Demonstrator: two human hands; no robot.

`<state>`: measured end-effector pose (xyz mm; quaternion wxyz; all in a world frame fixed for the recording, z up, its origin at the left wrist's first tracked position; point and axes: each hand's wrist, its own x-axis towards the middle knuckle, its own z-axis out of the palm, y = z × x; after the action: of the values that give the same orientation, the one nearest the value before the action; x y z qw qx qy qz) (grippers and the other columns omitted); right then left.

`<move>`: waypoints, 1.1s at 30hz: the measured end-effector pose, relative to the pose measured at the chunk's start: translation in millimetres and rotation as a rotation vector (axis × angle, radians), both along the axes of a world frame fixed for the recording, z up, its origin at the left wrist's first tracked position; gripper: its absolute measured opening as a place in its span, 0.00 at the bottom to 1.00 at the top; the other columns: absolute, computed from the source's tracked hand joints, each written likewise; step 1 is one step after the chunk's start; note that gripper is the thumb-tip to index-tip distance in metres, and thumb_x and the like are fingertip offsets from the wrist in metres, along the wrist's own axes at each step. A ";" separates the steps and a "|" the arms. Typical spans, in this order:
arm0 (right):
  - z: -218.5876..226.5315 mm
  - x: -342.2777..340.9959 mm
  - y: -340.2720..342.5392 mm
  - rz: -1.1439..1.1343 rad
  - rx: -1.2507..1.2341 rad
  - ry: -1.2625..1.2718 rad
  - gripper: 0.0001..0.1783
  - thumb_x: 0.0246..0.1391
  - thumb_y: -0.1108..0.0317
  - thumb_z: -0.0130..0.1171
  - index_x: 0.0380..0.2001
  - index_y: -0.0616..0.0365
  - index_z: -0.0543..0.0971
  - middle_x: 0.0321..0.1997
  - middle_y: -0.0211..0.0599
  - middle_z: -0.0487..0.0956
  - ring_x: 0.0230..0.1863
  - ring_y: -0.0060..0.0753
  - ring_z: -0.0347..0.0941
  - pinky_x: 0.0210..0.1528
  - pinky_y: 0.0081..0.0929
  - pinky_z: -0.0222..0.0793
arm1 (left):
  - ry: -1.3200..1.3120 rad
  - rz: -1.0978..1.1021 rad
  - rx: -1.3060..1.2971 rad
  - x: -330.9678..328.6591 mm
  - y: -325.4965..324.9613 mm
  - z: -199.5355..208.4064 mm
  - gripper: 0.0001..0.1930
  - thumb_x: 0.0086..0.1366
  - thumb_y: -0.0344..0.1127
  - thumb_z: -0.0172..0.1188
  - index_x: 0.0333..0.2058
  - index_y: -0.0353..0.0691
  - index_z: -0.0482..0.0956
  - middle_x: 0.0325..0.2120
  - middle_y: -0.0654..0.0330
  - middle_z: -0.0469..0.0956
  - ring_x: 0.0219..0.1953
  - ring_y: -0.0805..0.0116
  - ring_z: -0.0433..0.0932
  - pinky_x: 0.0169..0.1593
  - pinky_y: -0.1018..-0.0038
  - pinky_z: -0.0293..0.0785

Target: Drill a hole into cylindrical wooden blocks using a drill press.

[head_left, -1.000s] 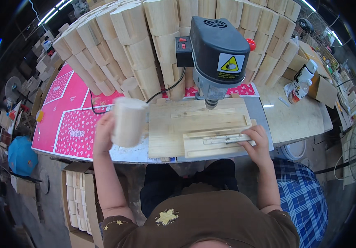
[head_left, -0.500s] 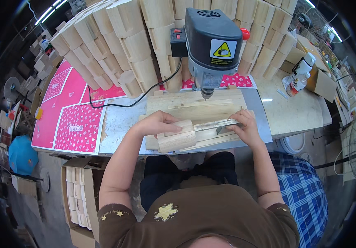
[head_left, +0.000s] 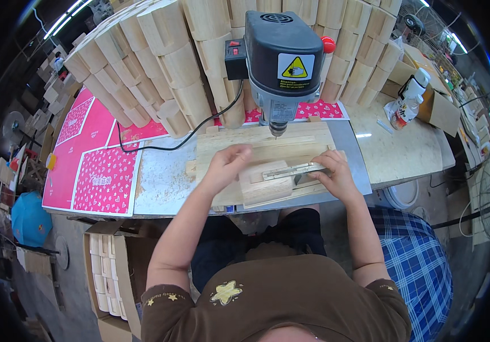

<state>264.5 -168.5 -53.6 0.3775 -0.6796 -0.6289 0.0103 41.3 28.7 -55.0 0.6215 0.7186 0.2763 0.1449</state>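
Observation:
A rounded pale wooden block (head_left: 269,190) lies on the wooden jig board (head_left: 216,142) below the drill press (head_left: 282,68). My left hand (head_left: 229,165) is raised just left of the block, apart from it, fingers stretched out and slightly blurred, holding nothing I can see. In my right hand (head_left: 336,174) is a narrow pale strip (head_left: 293,169), gripped at its right end between thumb and fingers. The strip's other end reaches over the block's top. A dark piece shows under the strip, its kind unclear. The drill bit (head_left: 276,134) hangs above the board, behind the block.
Tall stacks of wooden blocks (head_left: 165,45) stand behind the drill. A black cable (head_left: 168,148) loops over the table at left, near pink printed sheets (head_left: 105,179). Bottles (head_left: 407,102) stand at the right. A carton of blocks (head_left: 108,273) sits low at left.
The block has slid right along the board, under the end of the strip. My left hand has let go of it and lifted. My right hand still grips the strip in about the same place.

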 end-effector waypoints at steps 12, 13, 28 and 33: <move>-35.8 -14.9 -8.5 -0.276 0.096 0.045 0.31 0.32 0.71 0.70 0.45 0.57 0.72 0.46 0.46 0.67 0.46 0.48 0.65 0.46 0.36 0.65 | -0.234 0.408 0.705 -16.8 -106.8 -54.8 0.33 0.44 0.35 0.69 0.49 0.30 0.67 0.44 0.45 0.70 0.46 0.47 0.70 0.52 0.61 0.64; -35.7 -14.6 -5.4 -0.283 0.086 0.043 0.30 0.32 0.72 0.70 0.44 0.57 0.71 0.45 0.46 0.67 0.46 0.48 0.65 0.46 0.36 0.65 | -0.221 0.397 0.724 -15.6 -105.1 -56.0 0.35 0.42 0.36 0.70 0.49 0.30 0.67 0.44 0.44 0.71 0.46 0.45 0.70 0.52 0.60 0.64; -45.6 8.6 56.2 -0.312 0.174 0.074 0.31 0.29 0.71 0.72 0.43 0.58 0.71 0.42 0.44 0.68 0.46 0.48 0.66 0.47 0.36 0.65 | -0.063 0.356 0.680 4.5 -33.9 -59.8 0.32 0.40 0.32 0.70 0.48 0.38 0.72 0.40 0.55 0.76 0.42 0.58 0.74 0.57 0.61 0.59; -38.1 -5.7 63.5 -0.327 0.169 0.080 0.34 0.30 0.72 0.72 0.45 0.57 0.70 0.43 0.46 0.67 0.50 0.49 0.65 0.49 0.36 0.64 | 0.111 0.358 0.752 1.3 -15.4 -71.5 0.28 0.38 0.42 0.71 0.42 0.41 0.77 0.38 0.58 0.74 0.46 0.61 0.68 0.52 0.62 0.53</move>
<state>258.8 -105.0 -91.7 0.4547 -0.7377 -0.4930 -0.0773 42.6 13.3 -126.5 0.2650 0.8429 0.3577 0.3022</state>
